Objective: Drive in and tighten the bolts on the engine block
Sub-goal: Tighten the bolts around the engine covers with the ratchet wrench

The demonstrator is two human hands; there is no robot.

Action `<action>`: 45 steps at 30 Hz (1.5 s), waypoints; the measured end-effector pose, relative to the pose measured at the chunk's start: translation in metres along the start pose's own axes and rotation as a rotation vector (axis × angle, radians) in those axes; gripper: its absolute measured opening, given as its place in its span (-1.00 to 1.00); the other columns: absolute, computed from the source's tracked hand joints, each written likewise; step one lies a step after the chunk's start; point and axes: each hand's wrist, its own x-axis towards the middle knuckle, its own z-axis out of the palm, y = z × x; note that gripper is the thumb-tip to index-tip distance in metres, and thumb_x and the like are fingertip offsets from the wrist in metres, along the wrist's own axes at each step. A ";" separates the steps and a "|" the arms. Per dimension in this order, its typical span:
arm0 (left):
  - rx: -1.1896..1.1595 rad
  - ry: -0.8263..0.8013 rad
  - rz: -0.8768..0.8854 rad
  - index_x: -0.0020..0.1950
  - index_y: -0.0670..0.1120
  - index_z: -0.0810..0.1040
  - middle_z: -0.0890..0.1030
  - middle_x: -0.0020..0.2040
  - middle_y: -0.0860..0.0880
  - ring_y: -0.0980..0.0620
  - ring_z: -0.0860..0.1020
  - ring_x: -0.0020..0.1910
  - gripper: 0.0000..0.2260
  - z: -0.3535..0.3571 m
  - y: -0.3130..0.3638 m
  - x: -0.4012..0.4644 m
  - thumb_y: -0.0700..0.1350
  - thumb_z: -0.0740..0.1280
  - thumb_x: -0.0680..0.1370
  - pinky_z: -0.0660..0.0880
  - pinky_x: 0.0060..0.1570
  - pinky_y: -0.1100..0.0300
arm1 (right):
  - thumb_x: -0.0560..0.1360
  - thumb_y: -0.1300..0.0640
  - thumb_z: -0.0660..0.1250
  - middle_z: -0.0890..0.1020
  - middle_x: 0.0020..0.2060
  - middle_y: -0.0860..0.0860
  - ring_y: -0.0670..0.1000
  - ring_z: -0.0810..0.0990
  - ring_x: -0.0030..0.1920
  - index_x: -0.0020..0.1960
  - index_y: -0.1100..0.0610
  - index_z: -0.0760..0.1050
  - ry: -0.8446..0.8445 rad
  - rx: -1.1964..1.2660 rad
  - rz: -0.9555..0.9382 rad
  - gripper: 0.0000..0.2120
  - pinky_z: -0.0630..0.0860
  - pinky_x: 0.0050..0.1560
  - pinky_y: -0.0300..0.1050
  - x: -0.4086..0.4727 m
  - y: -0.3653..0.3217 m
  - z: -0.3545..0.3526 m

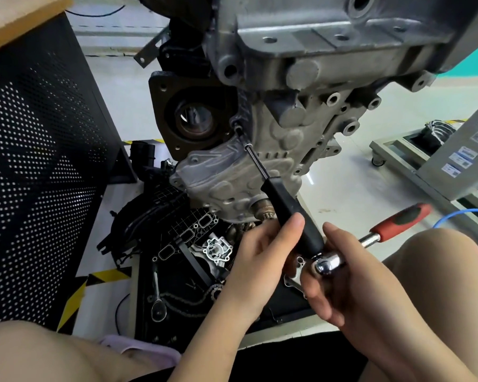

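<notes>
Pale workshop floor behind; the extension driver (pixel 284 205) runs up-left to the engine block (pixel 273 128) bolt (pixel 236 128), left hand (pixel 257 260) fingers gripping its handle, right hand (pixel 342 282) grasping the ratchet (pixel 370 238) head.

Both hands, left hand (pixel 255 260) and right hand (pixel 351 282), are bare, no gloves, forearms unsleeved. Bare knees frame them. Pale lilac fabric edge (pixel 138 347) shows left of the left forearm.

Bright, even light; glare on the glossy floor (pixel 340 188) right of the engine block (pixel 287 128). Edges bow; red ratchet handle (pixel 400 219) blurred.
</notes>
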 end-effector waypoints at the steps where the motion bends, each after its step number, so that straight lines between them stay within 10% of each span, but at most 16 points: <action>1: -0.036 -0.011 -0.024 -0.26 -0.22 0.52 0.36 -0.46 -0.13 0.06 0.35 -0.53 -0.50 0.000 0.001 0.000 0.25 0.34 0.26 0.31 -0.44 0.17 | 0.27 -0.14 0.19 0.39 -0.66 0.09 -0.05 0.27 -0.74 -0.60 0.13 0.48 -0.039 0.086 0.054 -0.58 0.14 -0.71 -0.40 0.000 -0.002 0.000; 6: -0.131 -0.048 -0.007 -0.41 0.00 0.58 0.36 -0.57 0.16 0.19 0.33 -0.53 -0.80 0.001 0.000 0.001 0.08 0.37 0.33 0.27 -0.48 0.38 | 0.36 -0.13 0.13 0.32 -0.73 0.02 -0.11 0.21 -0.78 -0.64 0.19 0.47 -0.106 0.271 0.198 -0.46 0.05 -0.67 -0.42 0.000 -0.007 -0.002; 10: -0.102 0.040 0.034 -0.27 -0.33 0.43 0.36 -0.46 -0.12 0.03 0.30 -0.51 -0.45 0.001 -0.002 0.001 0.19 0.38 0.22 0.25 -0.50 0.34 | 0.28 -0.13 0.17 0.38 -0.66 0.08 -0.05 0.27 -0.74 -0.56 0.12 0.54 -0.008 0.062 0.038 -0.58 0.14 -0.70 -0.39 -0.001 -0.004 0.002; 16: 0.135 0.169 0.193 -0.35 -0.25 0.35 0.29 -0.52 -0.01 0.13 0.26 -0.52 -0.48 0.002 0.000 -0.002 0.24 0.32 0.26 0.22 -0.51 0.38 | 0.50 0.01 0.18 0.47 -0.59 0.14 0.05 0.37 -0.67 -0.45 0.03 0.49 0.164 -0.264 -0.200 -0.63 0.19 -0.68 -0.30 -0.001 -0.006 0.001; 26: -0.164 -0.032 -0.087 -0.22 -0.21 0.53 0.30 -0.51 -0.08 -0.02 0.31 -0.55 -0.50 0.002 0.001 -0.001 0.24 0.33 0.23 0.27 -0.50 0.17 | 0.28 -0.15 0.17 0.39 -0.64 0.07 -0.05 0.28 -0.73 -0.55 0.12 0.51 -0.063 0.065 0.021 -0.58 0.15 -0.70 -0.42 -0.003 -0.005 0.003; 39: 0.022 0.153 0.099 -0.31 -0.30 0.37 0.32 -0.51 0.00 0.13 0.28 -0.55 -0.43 0.002 0.001 -0.002 0.25 0.32 0.24 0.25 -0.53 0.36 | 0.48 0.00 0.22 0.47 -0.59 0.14 0.06 0.37 -0.67 -0.19 0.04 0.51 0.171 -0.188 -0.192 -0.83 0.20 -0.69 -0.30 -0.003 -0.002 0.006; 45: -0.042 0.047 0.025 -0.16 -0.36 0.45 0.33 -0.51 -0.15 -0.04 0.32 -0.52 -0.33 0.002 -0.001 -0.003 0.31 0.24 0.30 0.26 -0.47 0.14 | 0.24 -0.14 0.22 0.43 -0.60 0.14 0.01 0.32 -0.69 -0.25 0.14 0.57 0.023 -0.032 -0.097 -0.64 0.19 -0.68 -0.36 -0.005 -0.003 0.007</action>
